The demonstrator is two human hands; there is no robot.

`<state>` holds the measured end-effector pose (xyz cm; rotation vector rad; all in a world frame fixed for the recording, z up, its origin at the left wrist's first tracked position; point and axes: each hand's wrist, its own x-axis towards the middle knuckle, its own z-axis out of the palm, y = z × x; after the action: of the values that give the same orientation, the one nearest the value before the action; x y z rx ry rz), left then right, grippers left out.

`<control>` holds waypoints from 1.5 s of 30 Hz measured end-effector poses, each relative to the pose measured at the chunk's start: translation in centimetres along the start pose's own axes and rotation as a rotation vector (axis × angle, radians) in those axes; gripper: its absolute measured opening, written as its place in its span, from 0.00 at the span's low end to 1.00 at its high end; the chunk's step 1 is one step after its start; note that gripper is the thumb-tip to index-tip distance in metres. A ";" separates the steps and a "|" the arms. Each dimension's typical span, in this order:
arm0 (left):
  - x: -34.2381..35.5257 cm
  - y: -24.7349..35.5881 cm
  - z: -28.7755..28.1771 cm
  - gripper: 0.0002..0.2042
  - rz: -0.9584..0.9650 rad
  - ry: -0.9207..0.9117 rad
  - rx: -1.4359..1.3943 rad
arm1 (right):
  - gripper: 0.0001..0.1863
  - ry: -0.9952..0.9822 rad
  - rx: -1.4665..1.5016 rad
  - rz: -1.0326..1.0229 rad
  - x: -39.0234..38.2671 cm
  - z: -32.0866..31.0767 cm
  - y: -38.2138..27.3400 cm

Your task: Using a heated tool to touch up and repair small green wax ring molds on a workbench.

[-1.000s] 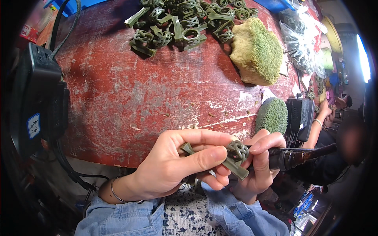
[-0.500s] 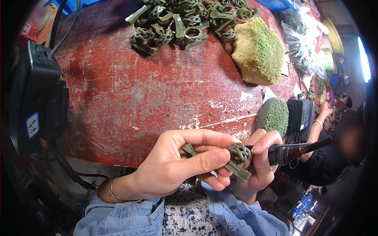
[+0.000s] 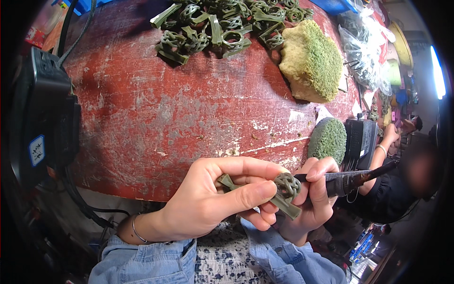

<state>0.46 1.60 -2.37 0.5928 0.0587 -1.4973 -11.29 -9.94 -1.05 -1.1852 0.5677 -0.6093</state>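
Observation:
My left hand [image 3: 210,199] pinches an olive-green openwork piece [image 3: 286,187] with a latticed head and a strip-like stem [image 3: 288,208] between thumb and fingers, low in the middle of the view. My right hand [image 3: 317,203] grips a dark handled tool [image 3: 352,182] with curled fingers, just right of the latticed head; the tool's working end is hidden among the piece and fingers. A green round sponge [image 3: 326,139] lies just beyond my right hand on the scratched red table [image 3: 151,123].
Several similar green pieces [image 3: 217,38] lie at the back, beside a yellow-green sponge block [image 3: 309,61], plastic bags [image 3: 366,52] and blue trays [image 3: 331,4]. Black devices stand left [image 3: 42,113] and right [image 3: 359,144], with cables. A co-worker's arm [image 3: 388,142] is at the right.
My hands stay nearly in place around the piece. The tool's far end has shifted slightly left and up, and the latticed head sits slightly further right than a second ago.

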 end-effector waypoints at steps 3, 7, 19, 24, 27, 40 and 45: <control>0.0 0.0 -0.2 0.16 -0.028 -0.051 -0.059 | 0.10 -0.006 -0.012 0.063 -0.4 -0.2 -0.7; 0.0 0.0 -0.3 0.15 -0.033 -0.032 -0.046 | 0.12 -0.015 -0.136 0.083 -0.5 0.0 -1.0; 0.1 -0.1 0.0 0.15 0.015 -0.041 0.015 | 0.12 0.045 -0.075 0.120 -0.6 0.2 -0.8; 0.2 0.0 0.3 0.14 -0.017 -0.015 0.037 | 0.13 0.087 -0.072 0.076 -0.6 0.6 -0.6; 0.2 0.0 0.4 0.14 -0.022 0.031 0.043 | 0.15 0.106 -0.176 0.058 -0.7 0.7 -0.4; 0.3 -0.5 0.5 0.17 0.037 0.070 0.090 | 0.14 0.114 -0.228 0.025 -0.9 0.5 -0.6; 0.3 -0.3 0.6 0.17 0.024 0.068 0.085 | 0.15 0.141 -0.252 0.044 -1.1 0.7 -0.5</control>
<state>-0.03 1.11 -2.08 0.7102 0.0404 -1.4623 -11.62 -8.86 -0.24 -1.3685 0.8067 -0.5989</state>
